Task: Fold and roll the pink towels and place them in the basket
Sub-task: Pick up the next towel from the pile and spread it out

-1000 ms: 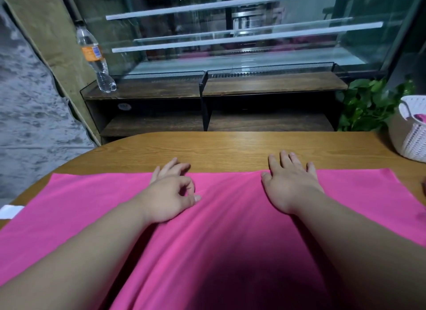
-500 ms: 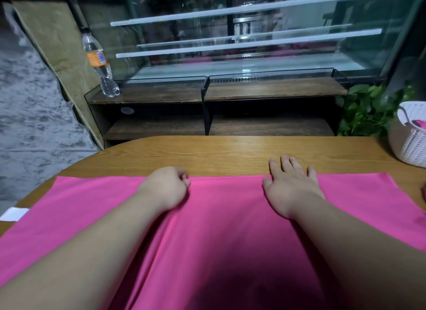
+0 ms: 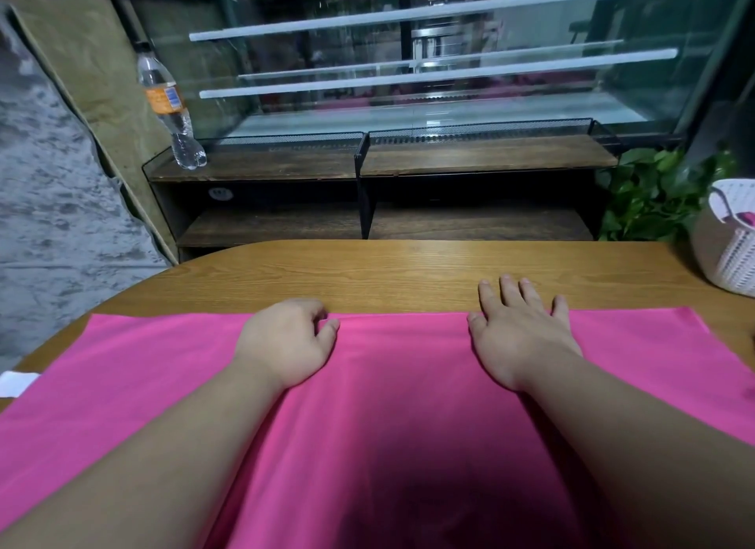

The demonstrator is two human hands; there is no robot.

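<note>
Pink towel (image 3: 408,385) spread on the wooden surface (image 3: 408,271), both hands at its far edge.
Bottle (image 3: 171,111) label unreadable; left hand (image 3: 286,340) curls round the hem, right hand (image 3: 519,336) lies flat, fingers straight.

left hand (image 3: 286,344) grips the far edge of the pink towel (image 3: 408,405), right hand (image 3: 519,336) flat on it.

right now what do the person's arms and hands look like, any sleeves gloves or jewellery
The left forearm and right forearm are bare, with no sleeve in view. The left hand and right hand wear no gloves, and no ring, watch or bracelet shows.
</note>
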